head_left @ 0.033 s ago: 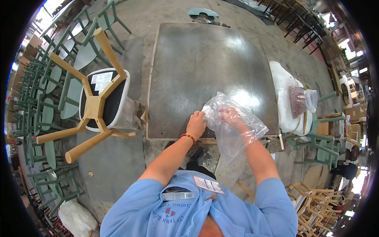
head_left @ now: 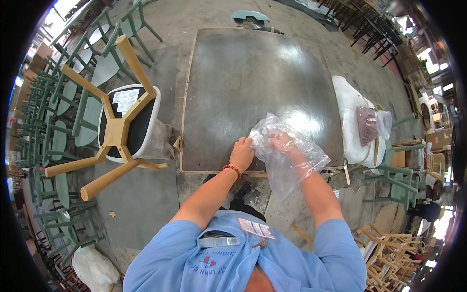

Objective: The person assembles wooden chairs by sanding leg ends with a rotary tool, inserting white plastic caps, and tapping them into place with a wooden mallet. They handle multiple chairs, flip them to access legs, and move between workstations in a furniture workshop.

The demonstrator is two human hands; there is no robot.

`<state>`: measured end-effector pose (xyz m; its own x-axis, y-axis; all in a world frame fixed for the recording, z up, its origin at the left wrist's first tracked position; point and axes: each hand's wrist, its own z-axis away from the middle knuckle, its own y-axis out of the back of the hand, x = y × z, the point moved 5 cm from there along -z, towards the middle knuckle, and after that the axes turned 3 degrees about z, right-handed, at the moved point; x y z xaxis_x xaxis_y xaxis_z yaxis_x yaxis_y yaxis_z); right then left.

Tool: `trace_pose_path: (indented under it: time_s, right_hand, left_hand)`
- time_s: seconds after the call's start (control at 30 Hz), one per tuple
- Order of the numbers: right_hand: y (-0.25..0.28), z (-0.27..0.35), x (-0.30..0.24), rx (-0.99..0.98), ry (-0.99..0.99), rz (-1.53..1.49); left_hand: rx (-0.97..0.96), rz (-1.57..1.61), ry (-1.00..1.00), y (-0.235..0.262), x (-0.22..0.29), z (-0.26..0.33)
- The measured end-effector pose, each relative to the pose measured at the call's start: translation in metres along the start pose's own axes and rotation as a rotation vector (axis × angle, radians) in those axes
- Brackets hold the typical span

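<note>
A: Where was the clear plastic bag (head_left: 284,177)?

B: On the near edge of the dark tabletop (head_left: 233,87), its far end resting on the surface and its loose end draped toward the person over the right forearm. White contents (head_left: 259,137) were bunched at the far left of it, between the two hands.

A: Why was it held that way?

B: My reading is that the left hand (head_left: 242,155) steadied the bunched end, since thin film slides easily, and that left the right hand (head_left: 283,142) free to work there. The table presumably served as a firm backing.

A: And the grips?

B: The left fingers were drawn together, clamped on the bag's left edge. The right hand showed through the film, seemingly inside the bag, but with the glare and creases I couldn't tell whether its fingers had closed on anything.

A: How were the arms posed?

B: Both reached forward from the body and angled inward. The left wrist, wearing a beaded bracelet (head_left: 233,169), was just past the table edge, knuckles up; the right hand leaned left toward its partner.
</note>
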<state>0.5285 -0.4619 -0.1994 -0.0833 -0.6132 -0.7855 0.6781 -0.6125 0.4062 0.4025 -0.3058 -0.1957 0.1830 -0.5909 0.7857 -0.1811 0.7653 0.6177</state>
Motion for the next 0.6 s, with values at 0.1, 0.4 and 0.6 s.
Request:
trace_pose_path:
  time_s: [0.1,0.4,0.6]
  right_hand:
    - [-0.018,-0.02,-0.001,0.075,0.25,0.308]
    - [-0.036,-0.05,-0.009,0.064,0.473,0.855]
    - [0.009,-0.005,-0.034,0.038,-0.008,0.055]
  left_hand:
    - [-0.026,-0.031,0.0,0.002,0.0,-0.001]
    - [-0.036,-0.033,-0.001,0.005,0.0,-0.012]
    - [-0.021,-0.022,0.008,0.003,-0.005,-0.018]
